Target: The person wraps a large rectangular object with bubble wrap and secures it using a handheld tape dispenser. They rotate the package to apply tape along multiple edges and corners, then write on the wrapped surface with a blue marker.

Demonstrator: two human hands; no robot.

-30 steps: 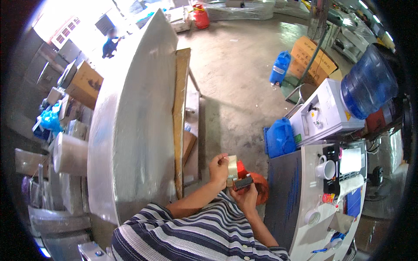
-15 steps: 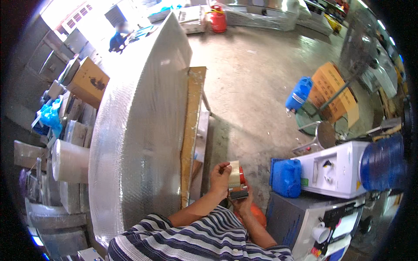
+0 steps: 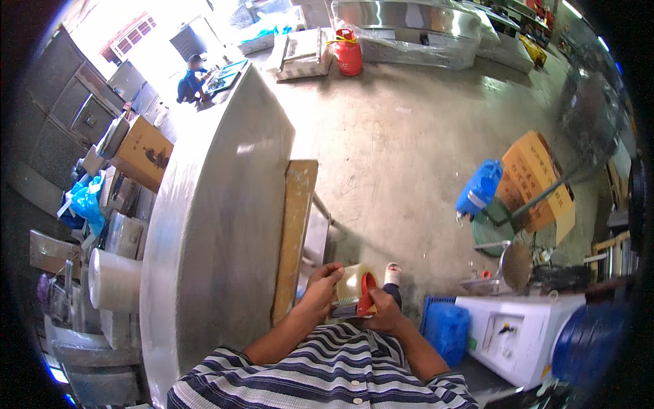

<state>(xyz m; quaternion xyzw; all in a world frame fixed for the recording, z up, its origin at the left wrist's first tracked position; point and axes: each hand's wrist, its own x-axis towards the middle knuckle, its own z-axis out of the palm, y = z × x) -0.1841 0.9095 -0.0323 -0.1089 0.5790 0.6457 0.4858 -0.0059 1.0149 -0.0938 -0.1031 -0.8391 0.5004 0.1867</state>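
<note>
With your right hand closed around the tape dispenser and left hand pinching its roll, pull the tape end free evenly beside the wrapped tabletop.

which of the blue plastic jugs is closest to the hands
The blue jug standing just left of the white appliance, beside the right hand. The other blue jug stands farther off on the concrete floor, by the orange cardboard box.

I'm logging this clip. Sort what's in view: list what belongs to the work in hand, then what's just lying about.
In hand: tape dispenser, held by left hand and right hand; bubble-wrapped panel alongside.

Lying about: red gas cylinder, blue jerrycan, cardboard box, water dispenser.
</note>
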